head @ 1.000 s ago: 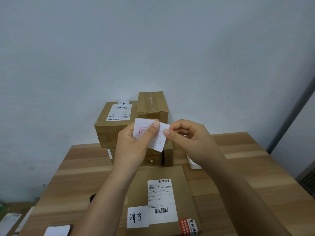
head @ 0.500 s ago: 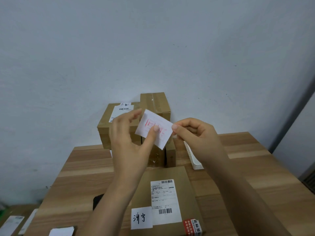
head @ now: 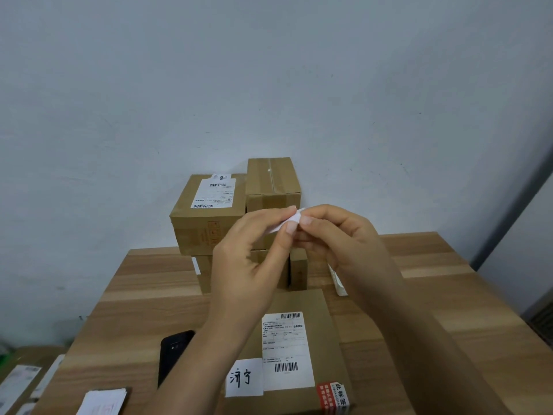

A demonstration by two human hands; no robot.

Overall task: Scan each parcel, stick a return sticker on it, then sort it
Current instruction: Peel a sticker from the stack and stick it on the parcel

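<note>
Pretty sure the left hand (head: 245,259) and right hand (head: 338,244) both pinched the small white paper sticker (head: 294,218) over the flat brown cardboard parcel (head: 329,327) to peel its backing.

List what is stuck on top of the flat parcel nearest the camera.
On the flat parcel: a white shipping label with barcodes, a handwritten white sticker left of it, and a red sticker at the near right corner. The left forearm covers the parcel's left edge.
</note>
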